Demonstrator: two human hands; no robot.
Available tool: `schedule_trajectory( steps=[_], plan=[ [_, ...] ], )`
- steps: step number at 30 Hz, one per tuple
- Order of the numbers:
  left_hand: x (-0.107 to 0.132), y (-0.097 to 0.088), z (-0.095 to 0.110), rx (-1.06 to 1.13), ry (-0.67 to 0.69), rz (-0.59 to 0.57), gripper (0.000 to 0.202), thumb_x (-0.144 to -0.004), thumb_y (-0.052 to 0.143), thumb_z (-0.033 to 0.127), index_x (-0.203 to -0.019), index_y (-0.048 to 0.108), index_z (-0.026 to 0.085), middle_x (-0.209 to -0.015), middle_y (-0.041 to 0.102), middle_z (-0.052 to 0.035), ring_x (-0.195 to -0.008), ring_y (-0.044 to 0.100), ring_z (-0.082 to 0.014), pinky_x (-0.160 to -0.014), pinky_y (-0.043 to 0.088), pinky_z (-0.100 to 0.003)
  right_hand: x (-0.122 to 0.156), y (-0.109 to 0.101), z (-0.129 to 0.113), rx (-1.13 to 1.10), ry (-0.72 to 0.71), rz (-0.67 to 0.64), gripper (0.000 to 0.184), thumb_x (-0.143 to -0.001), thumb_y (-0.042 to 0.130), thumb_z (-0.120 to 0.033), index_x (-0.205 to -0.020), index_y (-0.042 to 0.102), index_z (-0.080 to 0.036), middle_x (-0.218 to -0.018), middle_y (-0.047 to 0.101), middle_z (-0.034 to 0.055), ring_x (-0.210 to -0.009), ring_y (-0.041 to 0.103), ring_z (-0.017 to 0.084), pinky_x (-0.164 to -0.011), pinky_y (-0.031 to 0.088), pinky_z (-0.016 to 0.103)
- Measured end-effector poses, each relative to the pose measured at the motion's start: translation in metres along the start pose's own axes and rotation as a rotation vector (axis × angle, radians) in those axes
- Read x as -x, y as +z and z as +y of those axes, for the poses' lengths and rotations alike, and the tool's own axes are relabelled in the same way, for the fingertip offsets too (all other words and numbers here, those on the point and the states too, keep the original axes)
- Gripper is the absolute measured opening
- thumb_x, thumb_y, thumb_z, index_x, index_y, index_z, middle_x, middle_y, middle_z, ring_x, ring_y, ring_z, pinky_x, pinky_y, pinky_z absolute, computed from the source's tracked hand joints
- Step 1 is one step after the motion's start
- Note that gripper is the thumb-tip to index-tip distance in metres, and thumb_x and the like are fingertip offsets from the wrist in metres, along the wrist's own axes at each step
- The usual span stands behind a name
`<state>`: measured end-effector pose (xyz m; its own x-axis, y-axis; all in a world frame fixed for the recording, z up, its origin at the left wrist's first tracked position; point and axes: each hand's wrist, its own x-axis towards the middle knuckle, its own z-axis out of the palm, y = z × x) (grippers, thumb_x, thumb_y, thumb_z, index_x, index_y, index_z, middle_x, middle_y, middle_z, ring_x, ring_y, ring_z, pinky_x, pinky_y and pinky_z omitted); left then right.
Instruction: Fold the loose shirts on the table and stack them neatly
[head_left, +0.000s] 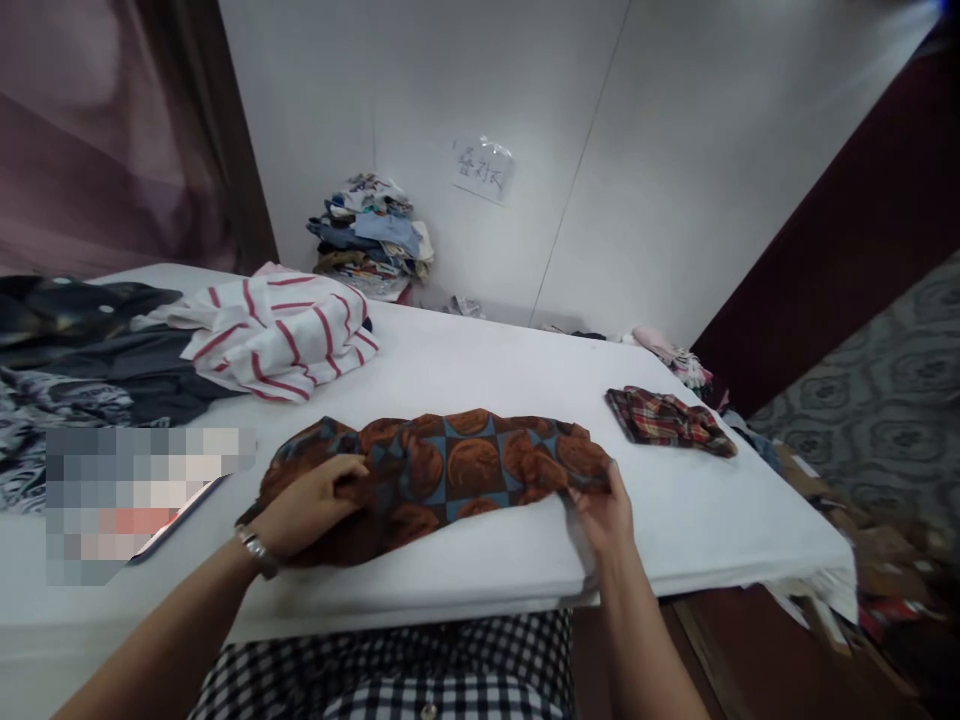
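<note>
**Brown patterned garment held at both ends near the front of a white tabletop**

The garment lies lengthwise near the tabletop's front edge, right before the person, probably because both ends are easy to reach there. The left hand curls over its left part, thumb and fingers closed on the cloth. The right hand grips the right end, thumb uppermost and the other fingers beneath. Holding it so far apart seems to keep the long strip from bunching in the middle, though the left end looks looser and more crumpled.

A red plaid garment rests well to the right, apart from the right hand. At the left, a striped garment and dark clothes lie heaped, seemingly set aside so that the middle stays free. A pixelated patch hides most of a flat object near the left hand; what it is, I cannot tell.

The tabletop's surface is smooth, pale and covering-like, hanging over the front edge. Beyond it, a tall clothes stack stands against a plain pale wall bearing a handwritten sign. A pinkish curtain hangs at left; patterned wallpaper shows at right.
</note>
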<state>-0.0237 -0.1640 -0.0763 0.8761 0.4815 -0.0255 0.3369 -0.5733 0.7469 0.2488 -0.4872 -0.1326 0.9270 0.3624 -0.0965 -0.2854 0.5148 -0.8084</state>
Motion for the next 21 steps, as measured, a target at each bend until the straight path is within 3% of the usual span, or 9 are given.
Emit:
schedule_trajectory(
  steps=[3,7,11,14,17,19,21],
  plan=[
    [0.011,0.000,-0.007,0.027,0.060,-0.147,0.030,-0.065,0.059,0.041,-0.090,0.068,0.027,-0.130,0.060,-0.0032,-0.121,0.054,-0.0264,-0.105,0.040,-0.037,0.000,-0.018,-0.015,0.172,-0.187,0.132,0.033,-0.077,0.068,-0.037,-0.107,0.067,-0.025,-0.112,0.069,0.0025,-0.105,0.064,0.021,-0.087,0.054,0.037],
    [0.021,-0.003,-0.018,0.121,0.096,-0.054,0.049,-0.065,0.060,0.052,-0.109,0.065,0.031,-0.129,0.061,-0.0005,-0.120,0.055,-0.0271,-0.103,0.042,-0.036,-0.017,-0.036,-0.039,0.322,-0.335,0.199,0.037,-0.071,0.072,-0.034,-0.105,0.066,-0.021,-0.108,0.069,0.0032,-0.096,0.066,0.021,-0.082,0.055,0.034],
    [0.025,0.001,-0.032,-0.007,-0.054,0.054,0.059,-0.072,0.052,0.063,-0.118,0.062,0.027,-0.127,0.062,-0.0046,-0.110,0.061,-0.0292,-0.091,0.050,-0.036,-0.024,-0.033,-0.061,0.476,-0.354,0.211,0.040,-0.068,0.070,-0.042,-0.100,0.064,-0.019,-0.097,0.069,0.0042,-0.091,0.065,0.021,-0.077,0.055,0.038],
    [0.025,0.010,-0.043,-0.232,-0.123,0.079,0.061,-0.078,0.047,0.059,-0.124,0.057,0.020,-0.125,0.062,-0.0124,-0.109,0.060,-0.0334,-0.090,0.047,-0.043,-0.015,-0.012,-0.064,0.786,-0.488,0.237,0.044,-0.062,0.073,-0.041,-0.099,0.065,-0.019,-0.109,0.066,0.0084,-0.109,0.058,0.026,-0.090,0.049,0.045],
    [0.027,0.016,-0.042,-0.324,-0.155,0.065,0.045,-0.081,0.044,0.047,-0.113,0.062,0.020,-0.113,0.067,-0.0138,-0.099,0.064,-0.0335,-0.082,0.048,-0.044,0.003,0.024,-0.052,0.992,-0.617,0.157,0.041,-0.061,0.073,-0.039,-0.097,0.069,-0.020,-0.117,0.064,0.0102,-0.119,0.051,0.028,-0.104,0.038,0.048],
    [0.029,0.014,-0.030,-0.211,-0.161,0.071,0.035,-0.082,0.041,0.044,-0.096,0.065,0.022,-0.094,0.071,-0.0092,-0.087,0.066,-0.0287,-0.076,0.048,-0.039,0.017,0.053,-0.038,0.991,-0.556,0.018,0.037,-0.062,0.073,-0.040,-0.095,0.071,-0.022,-0.110,0.068,0.0095,-0.111,0.057,0.028,-0.104,0.038,0.049],
    [0.031,0.006,-0.012,0.044,-0.141,0.152,0.032,-0.080,0.043,0.047,-0.083,0.063,0.022,-0.081,0.070,-0.0043,-0.081,0.065,-0.0245,-0.074,0.048,-0.035,0.030,0.080,-0.021,0.931,-0.433,-0.155,0.035,-0.063,0.075,-0.038,-0.094,0.072,-0.024,-0.104,0.070,0.0078,-0.104,0.061,0.028,-0.102,0.041,0.050]
  ],
)
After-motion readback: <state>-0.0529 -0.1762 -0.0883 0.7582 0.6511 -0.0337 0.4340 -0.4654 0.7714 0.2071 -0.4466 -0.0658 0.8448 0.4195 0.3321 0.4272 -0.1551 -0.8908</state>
